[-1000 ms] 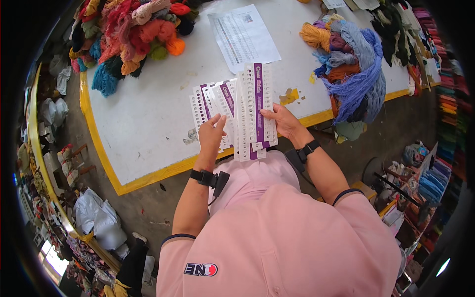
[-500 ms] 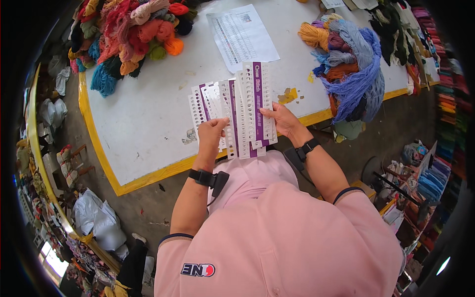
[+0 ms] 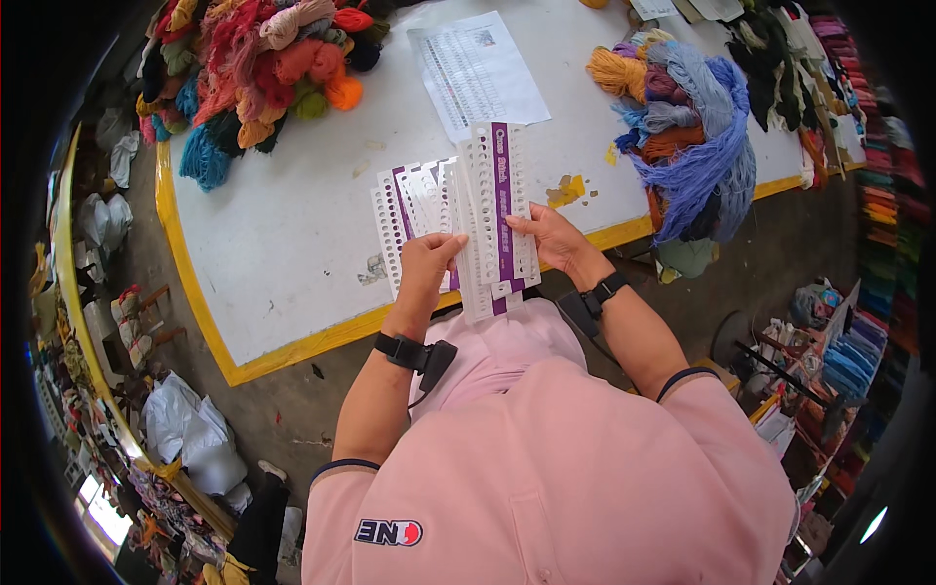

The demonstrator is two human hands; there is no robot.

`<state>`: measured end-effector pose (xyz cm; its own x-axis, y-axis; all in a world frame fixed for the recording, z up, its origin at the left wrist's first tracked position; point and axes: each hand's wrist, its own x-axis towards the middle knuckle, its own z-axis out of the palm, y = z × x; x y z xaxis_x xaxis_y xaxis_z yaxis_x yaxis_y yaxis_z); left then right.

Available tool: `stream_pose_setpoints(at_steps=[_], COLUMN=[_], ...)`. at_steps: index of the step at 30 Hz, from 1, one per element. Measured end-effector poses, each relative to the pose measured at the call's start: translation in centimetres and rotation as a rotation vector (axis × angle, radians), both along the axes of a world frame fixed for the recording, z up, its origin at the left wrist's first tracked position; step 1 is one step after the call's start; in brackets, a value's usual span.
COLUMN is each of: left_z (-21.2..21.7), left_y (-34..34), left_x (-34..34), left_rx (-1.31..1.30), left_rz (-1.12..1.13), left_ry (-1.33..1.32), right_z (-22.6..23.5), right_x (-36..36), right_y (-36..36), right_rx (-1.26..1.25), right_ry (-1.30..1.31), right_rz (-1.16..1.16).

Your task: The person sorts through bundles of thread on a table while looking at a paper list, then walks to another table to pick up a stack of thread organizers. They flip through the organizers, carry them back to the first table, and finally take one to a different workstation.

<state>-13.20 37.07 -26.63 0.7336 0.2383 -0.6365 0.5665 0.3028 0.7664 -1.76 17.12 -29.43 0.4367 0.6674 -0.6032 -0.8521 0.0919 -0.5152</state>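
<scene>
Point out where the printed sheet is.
In the head view, the printed sheet lies on the table at upper centre, between the reddish yarn pile, left, and the bluish yarn bundle, right.

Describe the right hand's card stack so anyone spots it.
Find the white, yellow-edged table. At its near edge, the right hand holds a stack of purple-striped, hole-punched cards. It reaches farther up the picture than the fanned cards on its left.
</scene>
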Motion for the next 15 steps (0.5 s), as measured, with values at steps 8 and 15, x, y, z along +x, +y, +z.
stream_pose_setpoints(at_steps=[8,15], left_z=[-1.4,-4.4], left_y=[-0.7,0.6], left_x=[1.4,-1.1], left_rx=[0.389,0.287], left_rz=[-0.175,-0.071], left_ry=[-0.072,0.013], right_z=[-0.2,-2.6], right_x=[0.7,-2.0], right_y=[-2.8,-1.3], right_rx=[-0.049,-0.066], right_ry=[-0.185,-0.018], right_rz=[-0.02,-0.051])
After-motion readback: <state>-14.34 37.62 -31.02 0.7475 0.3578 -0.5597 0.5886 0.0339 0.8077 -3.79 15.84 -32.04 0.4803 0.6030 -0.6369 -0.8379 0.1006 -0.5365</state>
